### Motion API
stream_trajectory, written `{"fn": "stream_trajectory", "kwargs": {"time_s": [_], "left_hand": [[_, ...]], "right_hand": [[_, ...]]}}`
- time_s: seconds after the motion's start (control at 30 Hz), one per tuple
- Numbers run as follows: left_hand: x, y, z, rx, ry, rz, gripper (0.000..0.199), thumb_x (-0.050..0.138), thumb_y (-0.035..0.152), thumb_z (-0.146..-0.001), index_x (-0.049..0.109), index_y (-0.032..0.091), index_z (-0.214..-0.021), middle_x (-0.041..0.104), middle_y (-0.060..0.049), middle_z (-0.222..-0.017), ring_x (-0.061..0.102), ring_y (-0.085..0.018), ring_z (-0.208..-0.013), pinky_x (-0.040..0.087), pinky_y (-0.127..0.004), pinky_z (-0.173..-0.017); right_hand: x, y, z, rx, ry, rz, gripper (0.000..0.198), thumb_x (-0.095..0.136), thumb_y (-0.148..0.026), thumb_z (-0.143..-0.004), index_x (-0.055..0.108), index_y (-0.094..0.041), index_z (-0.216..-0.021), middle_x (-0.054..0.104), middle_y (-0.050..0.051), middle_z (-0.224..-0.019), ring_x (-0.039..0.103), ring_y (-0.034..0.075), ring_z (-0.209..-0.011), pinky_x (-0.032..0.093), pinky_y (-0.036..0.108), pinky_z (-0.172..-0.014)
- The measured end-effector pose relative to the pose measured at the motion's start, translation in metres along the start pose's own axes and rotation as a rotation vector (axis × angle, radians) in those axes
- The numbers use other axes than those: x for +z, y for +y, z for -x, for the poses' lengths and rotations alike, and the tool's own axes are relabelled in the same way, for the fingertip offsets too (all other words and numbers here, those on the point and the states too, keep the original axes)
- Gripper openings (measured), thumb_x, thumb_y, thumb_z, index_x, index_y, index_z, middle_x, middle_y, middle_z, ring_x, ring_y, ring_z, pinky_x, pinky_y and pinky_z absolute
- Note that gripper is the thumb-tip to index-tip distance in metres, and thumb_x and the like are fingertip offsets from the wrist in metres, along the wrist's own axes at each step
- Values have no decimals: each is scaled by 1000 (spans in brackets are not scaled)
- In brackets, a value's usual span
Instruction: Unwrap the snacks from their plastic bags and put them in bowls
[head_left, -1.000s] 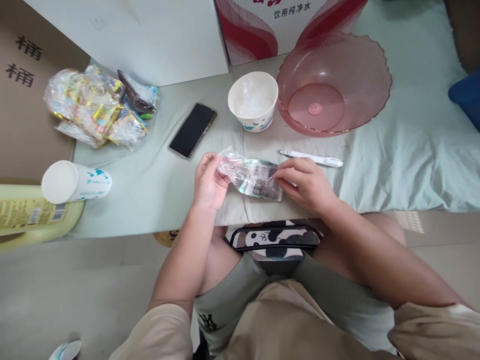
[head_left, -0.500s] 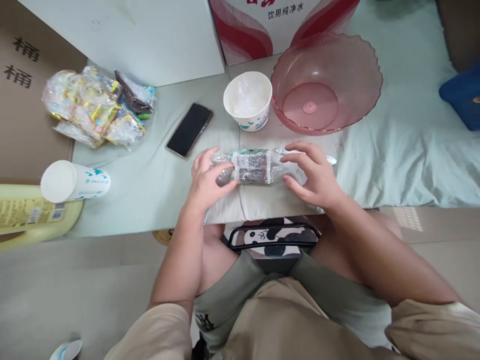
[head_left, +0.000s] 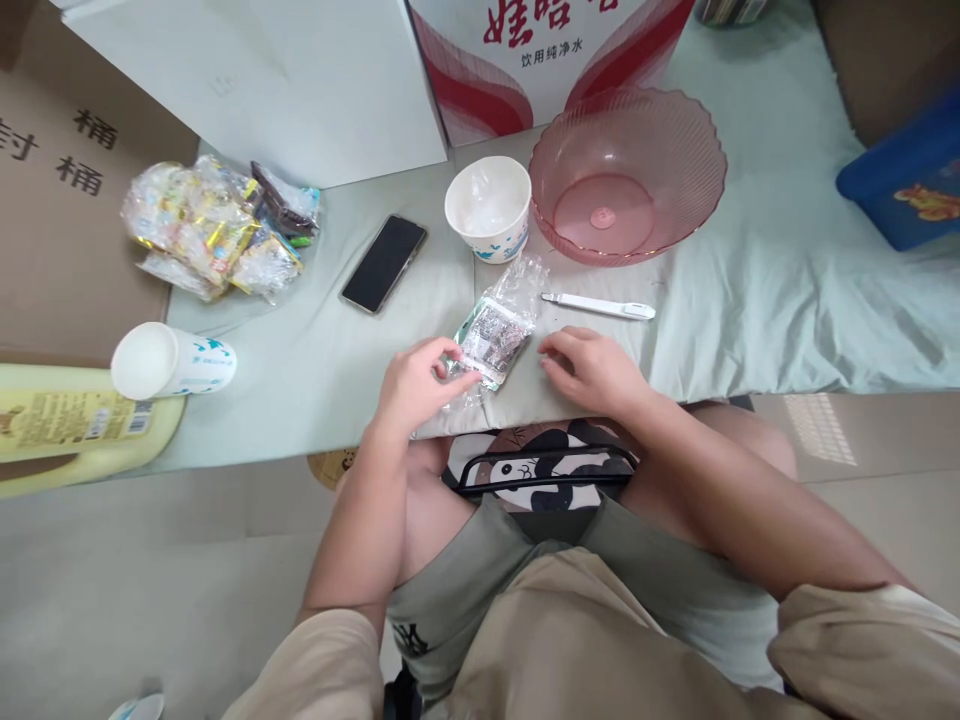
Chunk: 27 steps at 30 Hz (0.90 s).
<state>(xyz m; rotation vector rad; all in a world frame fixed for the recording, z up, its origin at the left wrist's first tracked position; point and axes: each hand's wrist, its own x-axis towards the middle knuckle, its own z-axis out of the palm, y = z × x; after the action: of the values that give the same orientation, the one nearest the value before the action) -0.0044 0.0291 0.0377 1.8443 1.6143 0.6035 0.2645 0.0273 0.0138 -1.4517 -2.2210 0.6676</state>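
A small packet [head_left: 493,340] with a printed label, wrapped in clear crinkled plastic, lies slantwise on the cloth near its front edge. My left hand [head_left: 424,380] has thumb and index finger closed on the lower left end of this wrapping. To the packet's right, my right hand [head_left: 592,370] rests on the cloth, holding nothing, fingers bent and slightly apart. Just beyond it lies a white utility knife [head_left: 598,306]. Behind the packet stands a white paper bowl [head_left: 489,240] with clear plastic inside, beside a pink ribbed bowl [head_left: 630,225].
A black phone [head_left: 385,263] lies left of the paper bowl. Further left are a pile of wrapped snacks [head_left: 214,230], a paper cup [head_left: 199,364] and a yellow jug [head_left: 82,420]. Boxes [head_left: 262,90] line the back, and a blue container [head_left: 904,185] stands at right.
The wrapped packet has turned from lying sideways to a slant. My right hand has come lower and left, its fingers more bent, leaving the knife in full view. The camera view has shifted slightly.
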Motion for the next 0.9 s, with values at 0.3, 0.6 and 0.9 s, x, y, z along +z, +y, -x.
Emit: {"fn": "stream_trajectory", "kwargs": {"time_s": [0.3, 0.6, 0.9], "left_hand": [[-6, -10, -4, 322, 173, -23, 9, 72, 27, -87, 75, 22, -81, 72, -4, -93, 67, -19, -90, 54, -35, -86], [2, 29, 18, 622, -148, 213, 10, 71, 27, -91, 78, 22, -85, 81, -5, -91, 75, -18, -85, 61, -32, -82], [1, 12, 9, 216, -10, -19, 42, 84, 35, -77, 74, 24, -116, 71, -9, -135, 66, -29, -124, 53, -46, -108]], "right_hand": [[-2, -6, -6, 32, -144, 38, 23, 49, -29, -97, 69, -20, -102, 73, 11, -100, 66, 26, -95, 49, 37, -79], [3, -13, -4, -361, 245, -1, 39, 51, -14, -92, 66, -26, -126, 66, 8, -138, 56, 28, -134, 43, 46, -110], [-5, -4, 0, -167, 124, 248, 36, 47, -36, -99, 66, -21, -72, 71, 7, -74, 61, 28, -94, 36, 48, -90]]}}
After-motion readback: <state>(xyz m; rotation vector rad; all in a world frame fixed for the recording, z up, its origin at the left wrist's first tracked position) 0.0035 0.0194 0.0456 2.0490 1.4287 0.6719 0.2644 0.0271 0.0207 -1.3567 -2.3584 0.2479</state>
